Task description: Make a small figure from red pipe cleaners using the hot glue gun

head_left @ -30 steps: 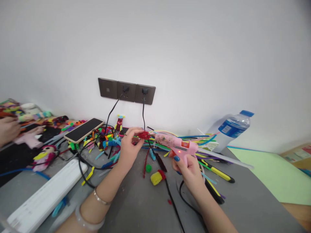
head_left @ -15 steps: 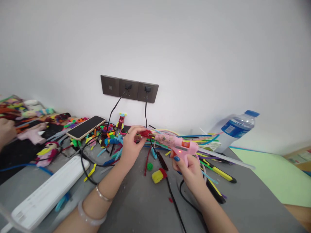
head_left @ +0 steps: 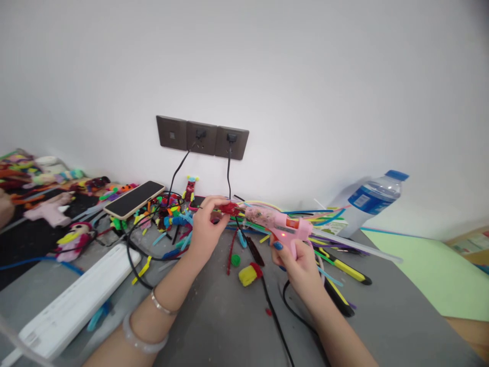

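Observation:
My left hand (head_left: 208,227) pinches a small red fuzzy piece (head_left: 229,208) between thumb and fingers; its full shape is partly hidden by them. Wrapped round the handle of a pink glue gun (head_left: 280,227) is my right hand (head_left: 298,262), its blue-nailed thumb on the near side. The gun's nozzle points left, at or very close to the red piece; I cannot tell if they touch. An orange light glows on its body, and a long clear glue stick (head_left: 355,245) sticks out of the back. Below lie a yellow-and-red fuzzy piece (head_left: 249,275) and a green pompom (head_left: 235,260).
A white power strip (head_left: 80,295) and a phone (head_left: 135,199) lie at left, among pipe cleaners and small fuzzy figures. Utility knives (head_left: 349,270) lie at right, near a water bottle (head_left: 376,196). Black cords cross the grey table (head_left: 221,326). Another person's hand (head_left: 5,208) shows at far left.
The glue gun and both hands stay almost in place, with the nozzle still at the red piece. The other person's hand at far left has shifted further out of view.

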`<state>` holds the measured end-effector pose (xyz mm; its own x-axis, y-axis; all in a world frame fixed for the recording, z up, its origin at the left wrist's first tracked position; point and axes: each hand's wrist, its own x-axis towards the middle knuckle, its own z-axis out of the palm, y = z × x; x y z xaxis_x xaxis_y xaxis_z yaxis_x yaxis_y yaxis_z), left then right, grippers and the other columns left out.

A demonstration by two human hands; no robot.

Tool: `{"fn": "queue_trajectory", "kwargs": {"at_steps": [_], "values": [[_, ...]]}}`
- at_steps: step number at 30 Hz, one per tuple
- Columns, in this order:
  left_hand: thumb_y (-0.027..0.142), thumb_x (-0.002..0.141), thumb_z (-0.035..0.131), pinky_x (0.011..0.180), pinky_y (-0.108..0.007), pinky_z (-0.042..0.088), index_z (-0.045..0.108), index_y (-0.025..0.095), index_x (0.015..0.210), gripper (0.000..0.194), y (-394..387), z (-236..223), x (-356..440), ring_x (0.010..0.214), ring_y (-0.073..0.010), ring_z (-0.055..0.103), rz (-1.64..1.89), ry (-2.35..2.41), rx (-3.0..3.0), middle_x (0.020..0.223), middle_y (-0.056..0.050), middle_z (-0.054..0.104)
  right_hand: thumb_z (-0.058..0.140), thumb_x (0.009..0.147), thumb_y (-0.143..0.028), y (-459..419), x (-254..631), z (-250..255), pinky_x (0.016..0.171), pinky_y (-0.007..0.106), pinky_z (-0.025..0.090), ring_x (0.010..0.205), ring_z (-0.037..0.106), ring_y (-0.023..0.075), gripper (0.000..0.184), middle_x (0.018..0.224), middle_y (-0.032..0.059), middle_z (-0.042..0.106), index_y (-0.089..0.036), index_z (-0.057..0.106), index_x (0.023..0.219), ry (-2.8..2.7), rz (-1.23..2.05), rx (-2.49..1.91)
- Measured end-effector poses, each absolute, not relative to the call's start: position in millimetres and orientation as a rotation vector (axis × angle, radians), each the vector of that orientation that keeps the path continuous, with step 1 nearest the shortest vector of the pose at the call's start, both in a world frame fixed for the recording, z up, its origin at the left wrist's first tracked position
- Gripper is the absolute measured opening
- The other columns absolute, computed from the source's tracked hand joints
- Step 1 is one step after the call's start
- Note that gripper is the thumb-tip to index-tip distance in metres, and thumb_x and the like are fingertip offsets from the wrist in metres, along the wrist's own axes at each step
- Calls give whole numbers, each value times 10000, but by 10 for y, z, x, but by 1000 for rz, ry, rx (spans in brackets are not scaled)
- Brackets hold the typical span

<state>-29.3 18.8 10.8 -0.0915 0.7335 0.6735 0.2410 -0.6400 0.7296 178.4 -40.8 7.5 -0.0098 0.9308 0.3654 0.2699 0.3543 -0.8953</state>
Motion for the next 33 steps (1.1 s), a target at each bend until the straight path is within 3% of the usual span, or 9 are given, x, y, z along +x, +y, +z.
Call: {"fn": "queue_trajectory", "kwargs": {"at_steps": [33], "values": [[43,796,605,706,-245,576,656,210,1005,273,185,104,-306,1005,-177,651,1781,1099,1798,1082,-61,656,559,852,-582,-467,1765,103,447,242,291,448,339,106,485,470,-37,408,-217,450,552,-1591,706,-1208]]}}
